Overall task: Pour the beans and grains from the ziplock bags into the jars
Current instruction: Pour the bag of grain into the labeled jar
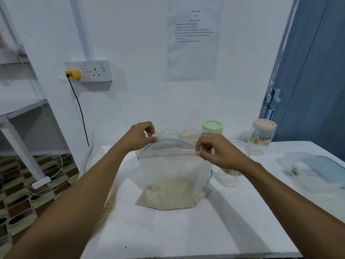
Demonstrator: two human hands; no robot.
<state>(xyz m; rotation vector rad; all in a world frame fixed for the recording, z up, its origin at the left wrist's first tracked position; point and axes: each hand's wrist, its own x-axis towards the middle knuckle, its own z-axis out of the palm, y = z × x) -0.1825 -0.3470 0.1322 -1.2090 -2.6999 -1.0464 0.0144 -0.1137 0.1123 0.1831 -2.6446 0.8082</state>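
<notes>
Left hand (140, 136) and right hand (211, 151) each grip-pinch the ziplock bag (171, 176) mouth apart

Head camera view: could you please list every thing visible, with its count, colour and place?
ziplock bag: one, clear, pale grains inside, table middle, mouth open
lidless jars: two, clear, behind the bag
green-lidded jar: one, clear, right of them
pink-lidded jar: one, clear, table's back right
table: one, white, below everything
paper sheet: one, white, on wall
wall socket: one, white, left wall
yellow plug: one, in that socket
left hand: one, pinches bag's top left
right hand: one, pinches bag's top right
</notes>
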